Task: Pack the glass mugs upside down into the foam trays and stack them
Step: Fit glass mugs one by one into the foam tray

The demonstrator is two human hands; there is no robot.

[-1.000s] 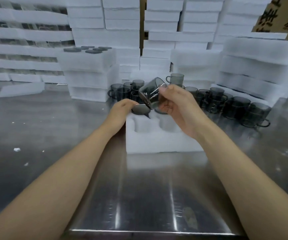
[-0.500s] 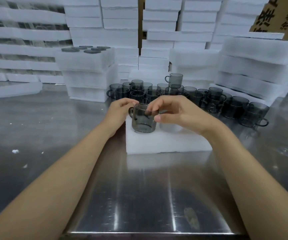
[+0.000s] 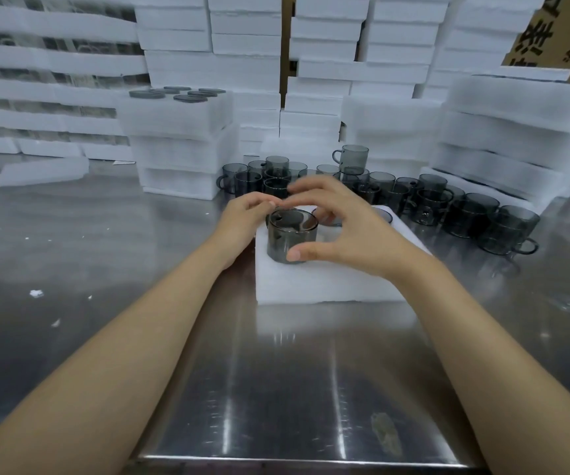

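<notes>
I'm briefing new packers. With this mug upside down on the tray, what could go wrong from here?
1. The upside-down mug stands well above the foam tray, the right hand touching it by the thumb; if it is not seated, it might tip.
2. Loose mugs crowd behind the tray, a perched mug on top; a reach could knock them.

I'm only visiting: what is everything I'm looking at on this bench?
foam tray: one, white, on the table before the person.
upturned mug: one, smoky grey, tray's near-left slot.
loose mugs: many, smoky grey, upright behind the tray.
filled tray stack: one, white, back left, mug bases on top.
foam stacks: many, white, along the back.
cardboard box: one, brown, top right.
table: one, steel, under everything.
left hand: one, at the tray's left edge.
right hand: one, thumb touching the upturned mug.
</notes>
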